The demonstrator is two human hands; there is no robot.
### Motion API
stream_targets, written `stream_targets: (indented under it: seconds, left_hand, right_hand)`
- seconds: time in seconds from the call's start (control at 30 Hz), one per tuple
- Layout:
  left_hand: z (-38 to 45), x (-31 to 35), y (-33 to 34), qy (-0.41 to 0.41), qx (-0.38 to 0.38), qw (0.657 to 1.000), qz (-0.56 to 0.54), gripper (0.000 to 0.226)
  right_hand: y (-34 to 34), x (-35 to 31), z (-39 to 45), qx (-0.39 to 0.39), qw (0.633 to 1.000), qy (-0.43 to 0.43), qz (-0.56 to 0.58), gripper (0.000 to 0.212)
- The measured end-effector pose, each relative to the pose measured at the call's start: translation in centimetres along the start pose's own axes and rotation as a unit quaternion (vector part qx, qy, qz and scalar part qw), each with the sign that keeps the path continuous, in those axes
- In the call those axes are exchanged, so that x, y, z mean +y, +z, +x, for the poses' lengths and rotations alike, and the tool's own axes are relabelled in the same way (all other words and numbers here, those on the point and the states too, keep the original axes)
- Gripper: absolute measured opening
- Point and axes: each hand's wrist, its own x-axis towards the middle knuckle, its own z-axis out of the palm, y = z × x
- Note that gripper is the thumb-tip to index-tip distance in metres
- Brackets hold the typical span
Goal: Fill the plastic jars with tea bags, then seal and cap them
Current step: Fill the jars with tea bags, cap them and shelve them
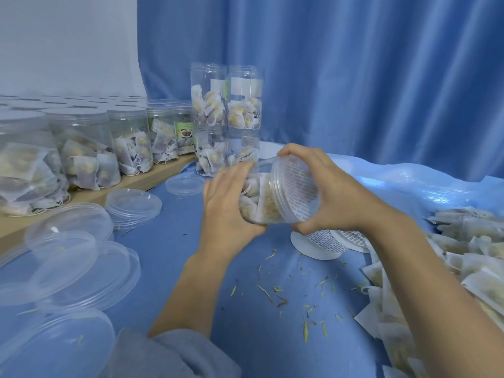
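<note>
A clear plastic jar (261, 203) packed with tea bags is held on its side above the blue table, mouth turned to the right. My left hand (227, 203) grips its body. My right hand (335, 195) curls around the clear cap (296, 186) on the mouth, thumb at the bottom and fingers over the top. A white printed seal disc shows through the cap. More seal discs (321, 244) lie on the table just beneath the jar. Loose tea bags (447, 268) are heaped at the right.
Capped jars of tea bags (81, 151) line a wooden shelf on the left. Stacked uncapped jars (227, 121) stand at the back by the blue curtain. Several loose clear lids (81, 257) cover the table's left side. Dried petal scraps (281, 296) litter the middle.
</note>
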Motion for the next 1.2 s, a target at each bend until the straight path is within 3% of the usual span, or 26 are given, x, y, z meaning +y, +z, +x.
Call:
stream_targets:
  seconds: [0.13,0.27,0.37,0.5,0.57,0.67,0.8,0.9,0.97,1.1,1.17,1.2]
  left_hand:
    - [-0.3,-0.3,0.6,0.012,0.036,0.993,0.112,0.078]
    - [-0.6,-1.0,0.8,0.019,0.071,0.984,0.165,0.071]
    - [-0.8,-1.1,0.7,-0.005,0.044,0.987,0.158,0.079]
    - [-0.6,-0.6,0.7,-0.067,-0.042,0.996,0.038,0.100]
    - [-0.7,0.0,1.0,-0.092,-0.059,0.994,0.000,0.105]
    - [-1.0,1.1,1.7,-0.104,-0.017,0.994,0.003,0.099]
    - [-1.2,1.5,2.4,-0.071,0.066,0.994,0.059,0.093]
    - [-0.9,1.6,2.3,-0.155,-0.026,0.987,-0.017,0.104]
    - [-0.5,1.8,2.4,-0.193,-0.066,0.977,-0.062,0.107]
    - [1.1,2.7,2.2,-0.290,-0.045,0.939,-0.180,0.104]
    - [2.6,3.0,1.9,-0.321,-0.060,0.914,-0.242,0.103]
    - [3.4,3.3,1.5,-0.320,-0.070,0.908,-0.262,0.098]
  right_hand:
    - [1.2,-0.1,-0.3,0.053,0.973,0.152,0.164,0.097]
    - [2.2,-0.3,0.1,0.062,0.964,0.179,0.189,0.097]
    - [2.4,-0.2,0.3,0.068,0.962,0.193,0.182,0.094]
    - [2.7,-0.3,0.4,0.082,0.984,0.102,0.120,0.099]
    - [2.7,-0.9,0.3,0.106,0.991,0.038,0.071,0.081]
    - [2.6,-1.5,0.1,0.162,0.984,0.028,0.074,0.050]
    - [2.4,-2.5,0.4,0.169,0.982,0.046,0.070,0.046]
    - [1.7,-2.6,0.8,0.155,0.985,0.060,0.056,0.057]
    - [0.7,-2.3,0.6,0.144,0.984,0.063,0.087,0.085]
    - [-0.8,-1.0,0.2,0.160,0.953,0.121,0.227,0.141]
    - [-0.3,-0.7,0.3,0.140,0.939,0.155,0.272,0.141]
    - [0.1,-0.6,0.4,0.132,0.933,0.165,0.291,0.129]
